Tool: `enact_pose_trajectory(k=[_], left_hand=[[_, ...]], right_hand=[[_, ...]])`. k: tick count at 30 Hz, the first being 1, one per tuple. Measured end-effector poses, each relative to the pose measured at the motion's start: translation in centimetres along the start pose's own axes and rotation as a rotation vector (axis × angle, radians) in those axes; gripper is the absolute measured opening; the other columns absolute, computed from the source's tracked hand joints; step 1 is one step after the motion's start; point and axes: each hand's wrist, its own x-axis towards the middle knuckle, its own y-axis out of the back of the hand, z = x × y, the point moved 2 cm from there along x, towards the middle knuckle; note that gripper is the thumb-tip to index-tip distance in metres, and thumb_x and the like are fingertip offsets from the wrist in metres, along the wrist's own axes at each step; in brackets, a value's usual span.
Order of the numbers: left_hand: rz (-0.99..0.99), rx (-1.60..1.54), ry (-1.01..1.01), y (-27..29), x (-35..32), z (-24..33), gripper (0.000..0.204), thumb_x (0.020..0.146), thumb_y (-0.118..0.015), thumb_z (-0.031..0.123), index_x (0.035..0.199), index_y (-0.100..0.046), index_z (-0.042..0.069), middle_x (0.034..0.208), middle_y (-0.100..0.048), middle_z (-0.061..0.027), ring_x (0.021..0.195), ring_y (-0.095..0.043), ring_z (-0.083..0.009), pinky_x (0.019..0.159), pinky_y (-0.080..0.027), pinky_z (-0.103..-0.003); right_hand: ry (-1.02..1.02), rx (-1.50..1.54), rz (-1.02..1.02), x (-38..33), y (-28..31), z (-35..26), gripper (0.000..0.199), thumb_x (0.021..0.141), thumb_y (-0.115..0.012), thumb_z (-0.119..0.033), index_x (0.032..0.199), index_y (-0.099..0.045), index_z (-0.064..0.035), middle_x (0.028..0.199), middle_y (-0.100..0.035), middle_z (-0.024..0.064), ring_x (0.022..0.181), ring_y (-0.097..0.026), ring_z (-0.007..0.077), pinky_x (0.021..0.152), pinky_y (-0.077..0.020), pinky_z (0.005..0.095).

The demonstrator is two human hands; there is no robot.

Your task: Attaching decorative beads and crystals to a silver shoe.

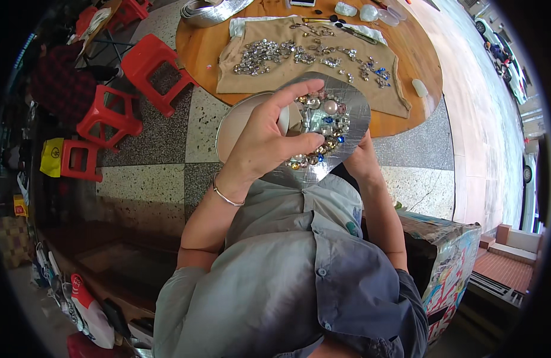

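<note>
The silver panel point(357, 107) is at centre, its gem cluster point(330, 107) seemingly well advanced. The left hand point(260, 140) touches it, thumb and forefinger apart; the right hand point(364, 160) hides its fingers, I cannot tell. Toward eleven, past the table point(195, 45) edge, loose gems point(260, 56) remain. Red stools point(138, 62) toward ten seem to leave elbow room.

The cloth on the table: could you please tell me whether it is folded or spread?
Spread: the cloth lies opened out across the table, with loose gems scattered over it.
</note>
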Motion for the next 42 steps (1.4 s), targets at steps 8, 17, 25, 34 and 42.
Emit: enact_pose_trajectory(k=[8,17,25,34,42], left_hand=[[-0.027,-0.078,0.074,0.6,-0.1,0.1,0.062,0.068,-0.063,-0.008,0.126,-0.042,-0.001,0.120,-0.047,-0.0070,0.099,-0.053,-0.0111,0.078,-0.049,-0.022],[-0.070,-0.194,0.212,-0.5,0.7,-2.3,0.064,0.069,-0.065,-0.007,0.128,-0.040,-0.002,0.116,-0.052,-0.0076,0.101,-0.054,-0.0118,0.089,-0.043,-0.024],[0.104,0.102,0.028,-0.5,0.5,-3.7,0.064,0.070,-0.068,-0.003,0.128,-0.041,0.000,0.117,-0.052,-0.0057,0.100,-0.052,-0.0097,0.087,-0.042,-0.023],[0.150,0.485,0.071,-0.9,0.2,-3.7,0.067,0.068,-0.071,-0.001,0.128,-0.042,0.002,0.115,-0.054,-0.0040,0.102,-0.049,-0.0080,0.085,-0.040,-0.021],[0.300,0.054,0.228,9.2,-4.3,-3.6,0.058,0.074,-0.060,-0.007,0.128,-0.041,0.001,0.114,-0.054,-0.0112,0.099,-0.056,-0.0158,0.085,-0.047,-0.028]], right_hand=[[-0.039,0.005,0.056,-0.1,-1.6,0.2,0.017,0.081,-0.059,0.000,0.098,-0.062,-0.0016,0.092,-0.064,0.0009,0.084,-0.056,0.0069,0.075,-0.0458,0.0238],[-0.084,-0.171,0.019,-1.4,0.2,0.0,0.027,0.081,-0.058,-0.001,0.108,-0.055,-0.0009,0.102,-0.060,0.0040,0.092,-0.055,0.0106,0.081,-0.0448,0.0276],[0.054,-0.412,0.207,0.5,3.3,-1.8,0.035,0.080,-0.060,-0.005,0.114,-0.051,-0.0035,0.109,-0.056,0.0076,0.100,-0.050,0.0146,0.087,-0.0398,0.0296],[0.525,-1.294,-0.033,1.2,-0.8,-4.3,0.011,0.076,-0.062,-0.001,0.086,-0.061,-0.0036,0.092,-0.056,0.0087,0.079,-0.051,0.0164,0.074,-0.0398,0.0261],[0.152,0.782,-0.035,-1.9,19.6,-9.8,0.028,0.086,-0.046,0.002,0.114,-0.045,0.0040,0.100,-0.054,0.0088,0.075,-0.053,0.0085,0.061,-0.0447,0.0229]])
